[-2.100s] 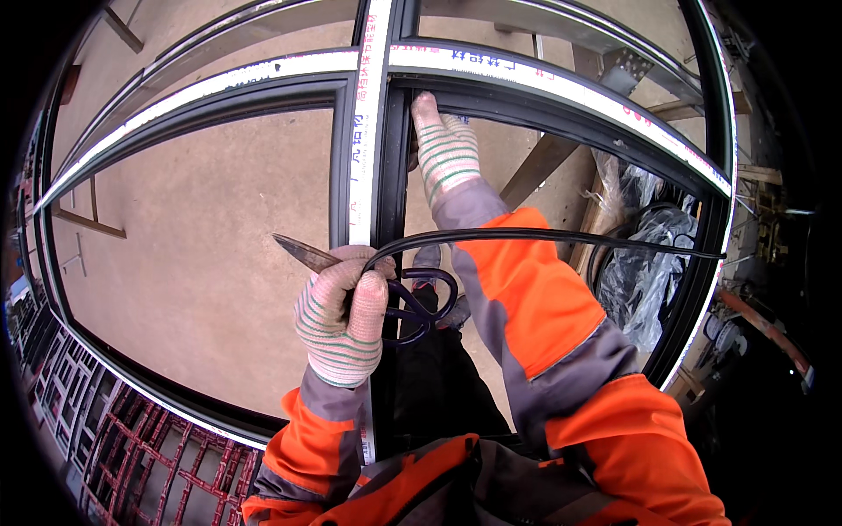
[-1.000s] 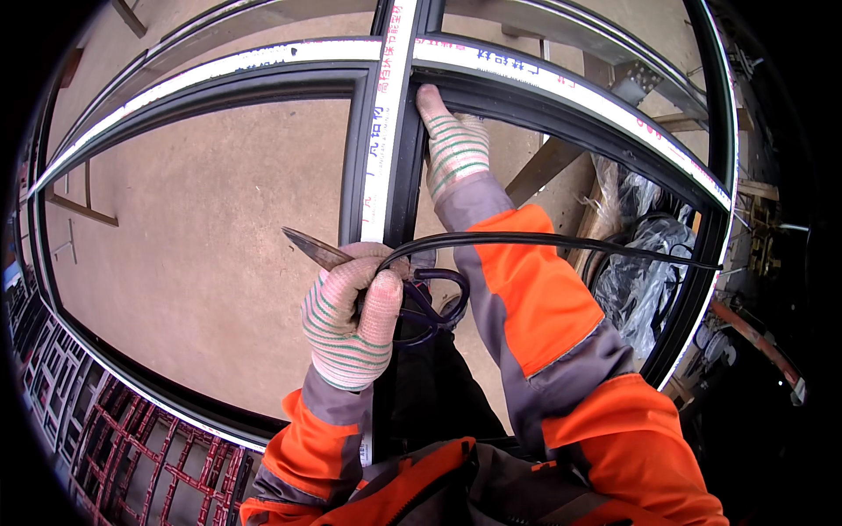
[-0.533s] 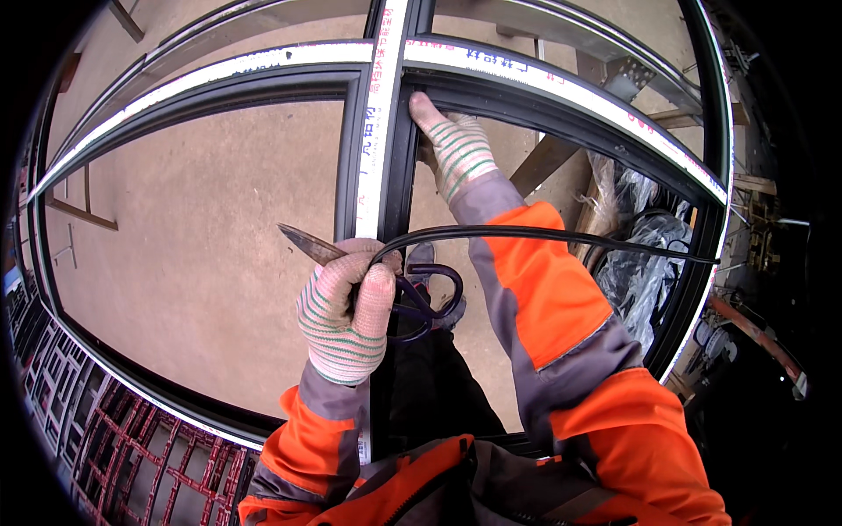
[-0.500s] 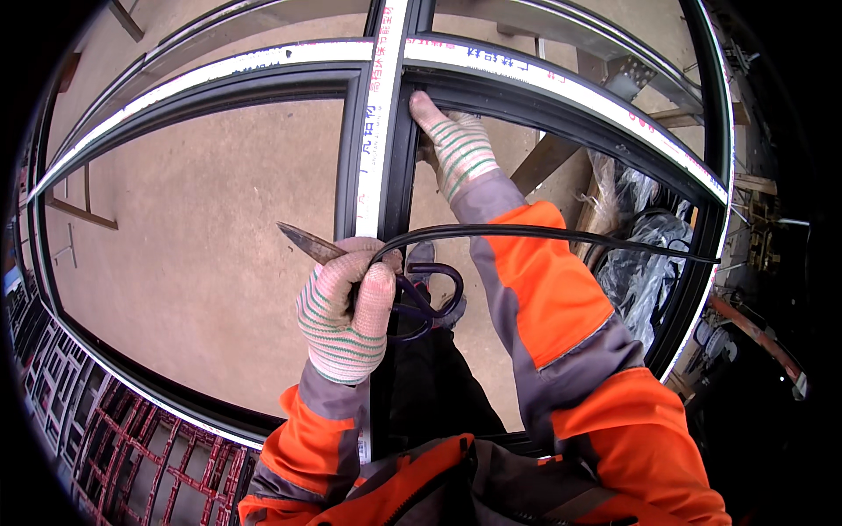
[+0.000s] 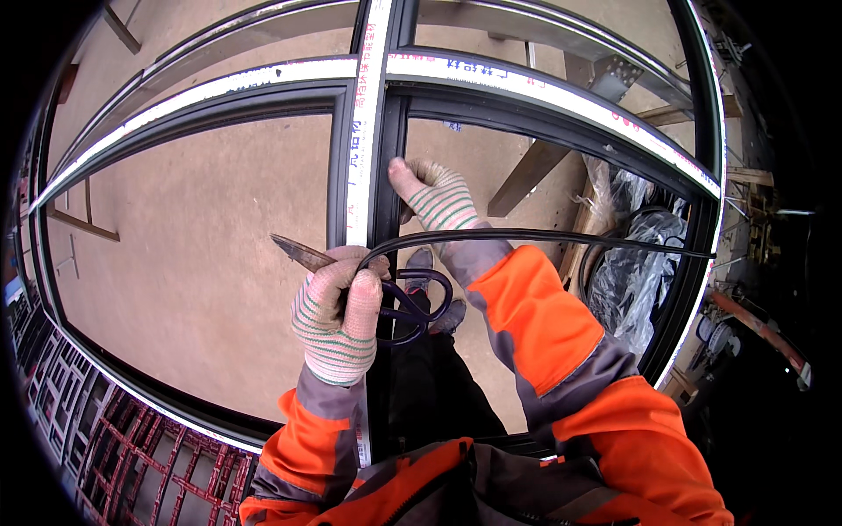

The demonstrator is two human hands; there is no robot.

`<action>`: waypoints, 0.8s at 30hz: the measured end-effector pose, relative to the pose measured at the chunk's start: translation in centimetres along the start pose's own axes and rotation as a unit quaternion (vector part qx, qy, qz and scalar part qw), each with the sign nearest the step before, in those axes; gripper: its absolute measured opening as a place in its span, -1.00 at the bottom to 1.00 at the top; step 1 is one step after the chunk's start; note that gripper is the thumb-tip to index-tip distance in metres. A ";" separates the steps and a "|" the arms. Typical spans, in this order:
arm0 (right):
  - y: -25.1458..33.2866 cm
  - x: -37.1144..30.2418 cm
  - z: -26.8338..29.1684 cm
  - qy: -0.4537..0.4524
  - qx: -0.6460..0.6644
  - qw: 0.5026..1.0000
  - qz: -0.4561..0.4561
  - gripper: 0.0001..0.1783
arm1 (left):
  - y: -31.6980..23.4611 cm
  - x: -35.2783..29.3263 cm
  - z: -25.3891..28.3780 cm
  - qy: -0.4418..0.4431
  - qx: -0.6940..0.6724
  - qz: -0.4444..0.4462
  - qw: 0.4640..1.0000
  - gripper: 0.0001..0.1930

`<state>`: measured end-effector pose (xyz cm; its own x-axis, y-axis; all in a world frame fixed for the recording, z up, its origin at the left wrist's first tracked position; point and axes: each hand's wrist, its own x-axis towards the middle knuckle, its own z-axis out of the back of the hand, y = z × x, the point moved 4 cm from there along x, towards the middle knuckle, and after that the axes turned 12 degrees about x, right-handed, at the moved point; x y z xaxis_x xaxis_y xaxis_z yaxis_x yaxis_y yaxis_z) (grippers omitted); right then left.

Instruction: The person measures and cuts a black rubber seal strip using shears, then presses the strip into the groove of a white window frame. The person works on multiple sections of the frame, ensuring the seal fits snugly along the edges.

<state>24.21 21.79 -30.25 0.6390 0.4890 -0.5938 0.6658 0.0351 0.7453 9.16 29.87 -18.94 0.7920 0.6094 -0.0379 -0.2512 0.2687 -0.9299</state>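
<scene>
While left hand (image 5: 335, 324) clenches scissors (image 5: 301, 252), right hand (image 5: 436, 195) clasping frame edge (image 5: 396, 131), open bay (image 5: 202, 245) leftward

Crumpled plastic (image 5: 633, 287) — red latticework (image 5: 176, 478)

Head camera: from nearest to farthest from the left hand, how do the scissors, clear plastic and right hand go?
1. Scissors: gripped in the left hand.
2. Right hand: ahead, to the right.
3. Clear plastic: way over on the right.

Red and blue characters (image 5: 356, 140) are printed along the upright white strip (image 5: 367, 123) on the black frame (image 5: 340, 175); red and blue lettering (image 5: 465, 67) is also carried by the crosswise white strip (image 5: 583, 103) meeting it.
</scene>
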 end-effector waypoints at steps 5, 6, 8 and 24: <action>-3.6 -2.9 0.4 0.079 -0.013 0.991 -0.103 -0.53 | -0.2 -0.1 -0.1 0.004 -0.001 -0.002 1.000 -0.80; -3.6 -2.8 0.5 0.086 -0.023 0.991 -0.100 -0.52 | -0.2 -0.1 -0.1 0.003 -0.004 -0.004 1.000 -0.80; -2.9 -2.6 0.3 0.071 -0.054 0.994 -0.070 -0.51 | 0.0 -0.2 0.0 0.000 -0.010 -0.001 1.000 -0.80; -0.9 -2.8 -0.2 0.081 -0.093 0.991 -0.050 -0.47 | -0.5 0.0 -0.1 -0.023 -0.052 0.054 0.997 -0.86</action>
<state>21.75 20.55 -29.26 0.4927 0.6079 -0.6227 0.6312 0.2429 0.7366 9.36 29.65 -18.55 0.7371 0.6642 -0.1248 -0.2722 0.1228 -0.9544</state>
